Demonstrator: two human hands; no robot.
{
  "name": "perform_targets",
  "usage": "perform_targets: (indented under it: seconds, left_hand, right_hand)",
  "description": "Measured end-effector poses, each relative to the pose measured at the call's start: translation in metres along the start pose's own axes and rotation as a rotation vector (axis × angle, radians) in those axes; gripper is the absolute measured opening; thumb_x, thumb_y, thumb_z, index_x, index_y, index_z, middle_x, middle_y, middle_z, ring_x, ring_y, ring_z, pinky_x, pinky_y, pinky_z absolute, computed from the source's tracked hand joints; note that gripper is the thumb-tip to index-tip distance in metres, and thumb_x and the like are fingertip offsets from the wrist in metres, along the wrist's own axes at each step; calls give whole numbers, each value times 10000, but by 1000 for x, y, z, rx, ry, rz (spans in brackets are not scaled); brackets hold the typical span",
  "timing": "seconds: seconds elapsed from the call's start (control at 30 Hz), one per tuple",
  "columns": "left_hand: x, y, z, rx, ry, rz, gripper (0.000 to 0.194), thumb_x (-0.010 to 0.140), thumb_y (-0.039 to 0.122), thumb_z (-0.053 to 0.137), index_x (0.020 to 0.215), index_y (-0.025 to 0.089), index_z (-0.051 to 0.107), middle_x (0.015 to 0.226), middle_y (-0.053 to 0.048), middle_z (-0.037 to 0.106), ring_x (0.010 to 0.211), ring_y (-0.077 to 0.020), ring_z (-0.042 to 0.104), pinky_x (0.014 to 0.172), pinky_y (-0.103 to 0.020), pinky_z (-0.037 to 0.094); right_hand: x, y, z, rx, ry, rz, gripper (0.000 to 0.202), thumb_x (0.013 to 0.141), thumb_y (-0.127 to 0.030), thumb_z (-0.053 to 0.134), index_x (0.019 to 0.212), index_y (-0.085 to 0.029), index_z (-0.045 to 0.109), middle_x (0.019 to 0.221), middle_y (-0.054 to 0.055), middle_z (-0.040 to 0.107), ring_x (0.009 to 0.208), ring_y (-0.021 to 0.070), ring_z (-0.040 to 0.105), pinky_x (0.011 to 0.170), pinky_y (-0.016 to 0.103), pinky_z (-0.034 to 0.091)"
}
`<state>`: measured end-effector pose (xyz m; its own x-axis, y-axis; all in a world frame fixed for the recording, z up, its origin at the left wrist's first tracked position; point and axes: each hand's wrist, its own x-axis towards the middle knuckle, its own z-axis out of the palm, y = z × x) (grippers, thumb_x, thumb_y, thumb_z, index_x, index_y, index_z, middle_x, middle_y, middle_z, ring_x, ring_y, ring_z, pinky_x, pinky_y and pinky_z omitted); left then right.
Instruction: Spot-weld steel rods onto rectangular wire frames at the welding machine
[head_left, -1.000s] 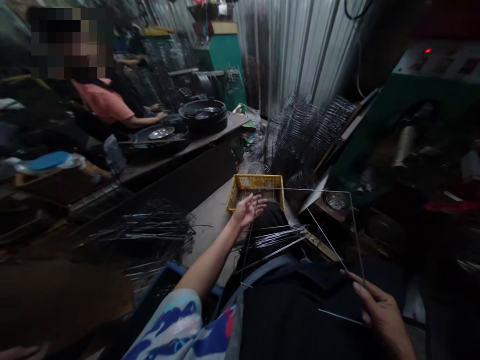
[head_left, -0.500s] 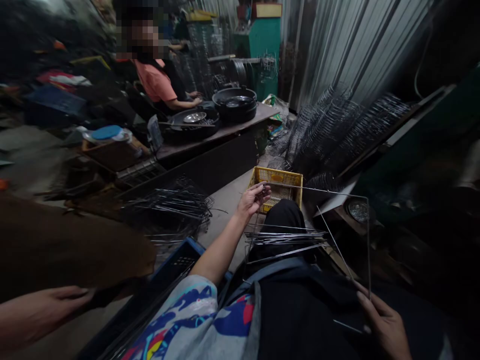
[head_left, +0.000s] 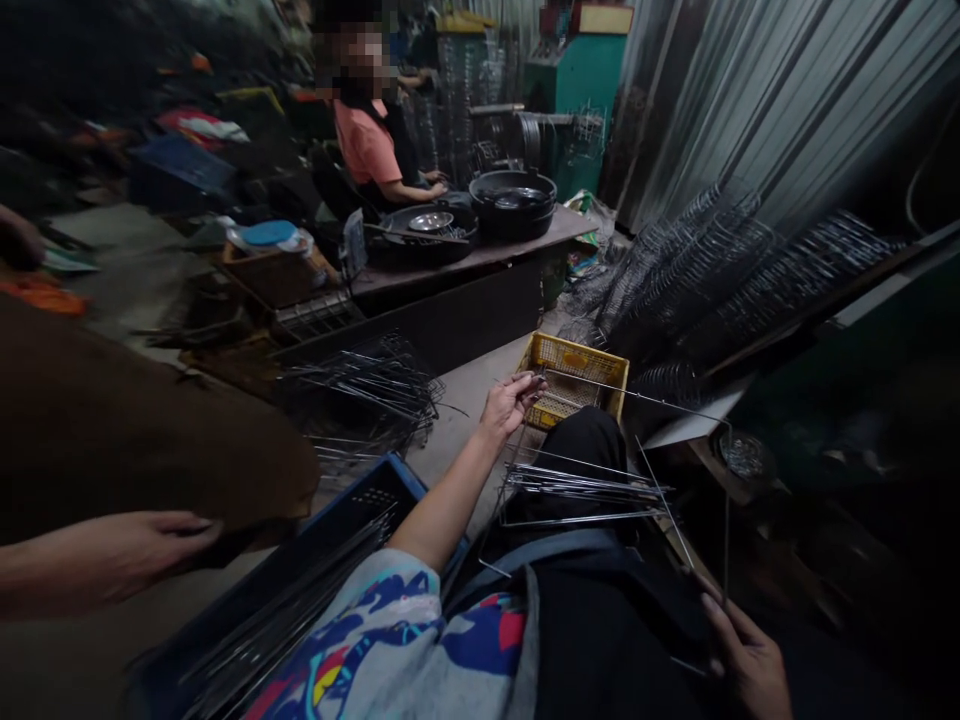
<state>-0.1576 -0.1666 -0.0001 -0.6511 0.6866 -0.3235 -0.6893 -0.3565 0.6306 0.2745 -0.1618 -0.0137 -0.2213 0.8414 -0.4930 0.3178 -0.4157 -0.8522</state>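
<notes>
1. Right here at the front, the right hand (head_left: 742, 645) has its fingers closed on a thin bent wire frame (head_left: 637, 393)
2. Off to the left, another person's hand (head_left: 161, 548) hangs beside a brown cloth; whether it holds anything, I can't tell
3. Below it sits a blue crate (head_left: 411, 474), long wires lying inside
4. Across the lap rests a bundle of shiny wires (head_left: 585, 490), and over it stretches that frame, spanning hand to hand
5. Farther out, the left hand (head_left: 510, 402) pinches the frame's far end between fingertips, right in front of a yellow crate (head_left: 600, 362)
6. Beyond, a bench (head_left: 487, 270) carries black pans (head_left: 514, 205), with a co-worker in a salmon shirt (head_left: 369, 145) seated behind
7. And at the back, a corrugated metal wall (head_left: 765, 100)
</notes>
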Motion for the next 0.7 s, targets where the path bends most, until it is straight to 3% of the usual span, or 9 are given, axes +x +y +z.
perform_targets:
  seconds: [0.2, 0.47, 0.7]
  left_hand:
    - [1, -2, -5, -40, 23, -4, 123, 799, -21, 568, 786, 75, 645, 716, -90, 734, 691, -179, 726, 632, -225, 568]
    - [1, -4, -9, -91, 65, -18, 105, 796, -2, 577, 782, 91, 625, 733, -94, 739, 712, -193, 727, 645, -251, 560]
    - [-2, -1, -9, -125, 93, -10, 128, 798, -5, 569, 777, 109, 623, 716, -64, 733, 694, -165, 714, 698, -264, 546]
  right_hand:
    - [4, 9, -1, 34, 6, 38, 803, 565, -555, 825, 1237, -148, 658, 600, -17, 598, 392, 53, 355, 345, 181, 310]
    - [-4, 3, 7, 42, 28, 36, 699, 598, -546, 815, 1197, -209, 685, 824, 6, 689, 430, 48, 399, 365, 176, 332]
    - [-15, 1, 14, 4, 87, 11, 774, 594, -588, 798, 1208, -133, 676, 573, -17, 582, 417, 68, 382, 368, 186, 337]
